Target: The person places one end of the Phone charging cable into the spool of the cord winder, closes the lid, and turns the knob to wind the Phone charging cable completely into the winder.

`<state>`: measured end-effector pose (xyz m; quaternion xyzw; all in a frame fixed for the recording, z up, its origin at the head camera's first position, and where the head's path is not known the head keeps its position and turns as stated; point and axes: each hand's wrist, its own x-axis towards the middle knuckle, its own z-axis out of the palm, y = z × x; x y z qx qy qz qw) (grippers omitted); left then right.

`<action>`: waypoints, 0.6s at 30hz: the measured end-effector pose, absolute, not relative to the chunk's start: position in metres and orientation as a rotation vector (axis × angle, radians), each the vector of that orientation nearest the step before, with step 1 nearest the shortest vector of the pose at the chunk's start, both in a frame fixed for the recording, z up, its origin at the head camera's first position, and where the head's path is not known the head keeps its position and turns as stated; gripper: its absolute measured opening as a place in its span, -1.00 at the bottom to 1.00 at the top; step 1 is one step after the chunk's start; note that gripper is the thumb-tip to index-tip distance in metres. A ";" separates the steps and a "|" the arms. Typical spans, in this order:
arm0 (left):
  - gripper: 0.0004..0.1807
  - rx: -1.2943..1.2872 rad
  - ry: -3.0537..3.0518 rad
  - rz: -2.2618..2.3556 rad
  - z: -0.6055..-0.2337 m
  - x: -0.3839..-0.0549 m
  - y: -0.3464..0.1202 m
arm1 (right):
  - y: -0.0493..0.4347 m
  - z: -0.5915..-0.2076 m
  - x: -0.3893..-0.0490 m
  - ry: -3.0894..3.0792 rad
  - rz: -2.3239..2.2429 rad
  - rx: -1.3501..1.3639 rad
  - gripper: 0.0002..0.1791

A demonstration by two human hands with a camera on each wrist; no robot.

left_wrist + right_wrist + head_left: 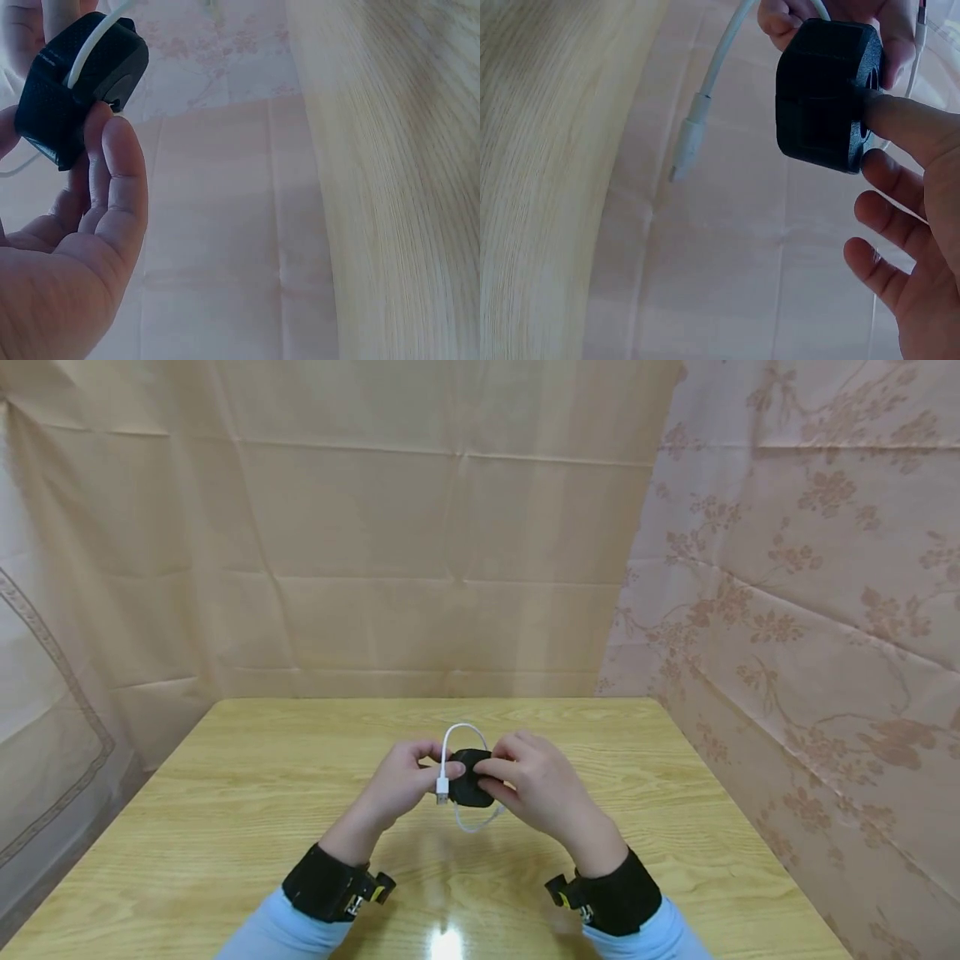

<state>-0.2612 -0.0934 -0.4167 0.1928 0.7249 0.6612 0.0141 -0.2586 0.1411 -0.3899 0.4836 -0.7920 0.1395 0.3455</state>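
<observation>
Above the table, a black rounded-square cable winder (471,788) is held between both hands, with a white USB cable (465,725) coming out of it. My left hand (397,781) grips its left side, thumb on the front face. My right hand (542,789) pinches its right side; in the right wrist view one finger reaches into the round recess of the winder (821,97). The cable's USB plug (442,787) hangs beside the left thumb. A slimmer white plug (688,142) dangles from the other end. Part of the cable is hidden inside the winder.
A light wood-grain table (300,827) lies below the hands. Behind it hangs a beige cloth (375,527), with a flowered cloth (787,568) along the right. A pale fabric panel with a trim band (56,652) is at the left.
</observation>
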 end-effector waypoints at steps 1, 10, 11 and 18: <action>-0.76 0.599 2.252 2.056 -0.417 -0.262 -0.093 | 0.141 -0.390 -0.258 -2.059 0.361 1.250 -0.78; -0.73 0.613 2.230 2.040 -0.415 -0.259 -0.093 | 0.139 -0.391 -0.255 -2.084 0.381 1.130 -0.82; -0.72 0.620 2.220 2.043 -0.415 -0.258 -0.093 | 0.139 -0.391 -0.255 -2.083 0.383 1.114 -0.82; -0.73 0.609 2.191 2.089 -0.415 -0.257 -0.090 | 0.133 -0.398 -0.254 -2.103 0.403 0.987 -0.76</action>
